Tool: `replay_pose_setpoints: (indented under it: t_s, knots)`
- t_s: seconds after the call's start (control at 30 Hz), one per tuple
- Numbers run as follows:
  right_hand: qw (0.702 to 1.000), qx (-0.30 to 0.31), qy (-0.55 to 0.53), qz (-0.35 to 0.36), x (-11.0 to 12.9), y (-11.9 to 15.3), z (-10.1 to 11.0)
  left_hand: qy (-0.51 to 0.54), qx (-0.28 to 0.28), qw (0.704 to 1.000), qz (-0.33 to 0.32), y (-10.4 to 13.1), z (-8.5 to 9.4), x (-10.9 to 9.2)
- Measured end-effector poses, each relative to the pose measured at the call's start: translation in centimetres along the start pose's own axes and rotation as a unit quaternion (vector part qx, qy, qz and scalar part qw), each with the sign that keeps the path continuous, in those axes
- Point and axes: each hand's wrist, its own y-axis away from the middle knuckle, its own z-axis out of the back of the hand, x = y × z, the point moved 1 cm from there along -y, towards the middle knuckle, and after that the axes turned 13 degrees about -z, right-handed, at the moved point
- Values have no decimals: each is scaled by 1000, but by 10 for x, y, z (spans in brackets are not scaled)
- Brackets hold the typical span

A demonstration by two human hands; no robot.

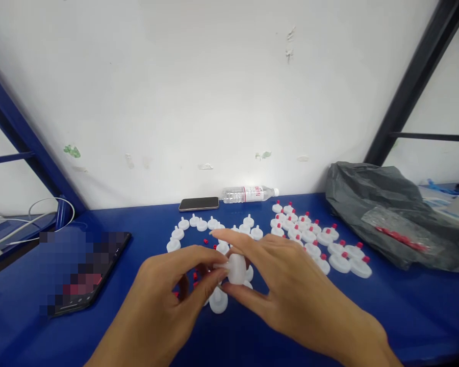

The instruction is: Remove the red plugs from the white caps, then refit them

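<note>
A white plastic nozzle cap (237, 270) is tilted on its side between my hands, above the blue table. My right hand (286, 280) grips its round base between thumb and fingers. With thumb and forefinger, my left hand (172, 290) pinches the thin spout; whether a small red tip is between those fingers is hidden. Just below lies another white nozzle cap (218, 300). Several nozzle caps with bare spouts, such as one white cap (173, 245), stand beyond my hands. Small red tips (205, 241) lie loose among them, partly hidden by my fingers.
To the right stand several nozzle caps with red tips (339, 261). A dark plastic bag (352, 204) bears a clear bag of red tips (400, 237). A water bottle (248, 194) and a phone (199, 204) lie by the wall; a larger device (99, 275) lies left.
</note>
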Motion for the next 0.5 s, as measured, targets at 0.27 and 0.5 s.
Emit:
replay_pose_setpoints:
  t_s: [0.27,0.5]
  knots:
    - [996,-71,7,-52,-17,-3,11,-274,66,953,114,13,39,46]
    - [988,-119,26,-96,-27,-1,30,-316,177,922,140,18,32,80]
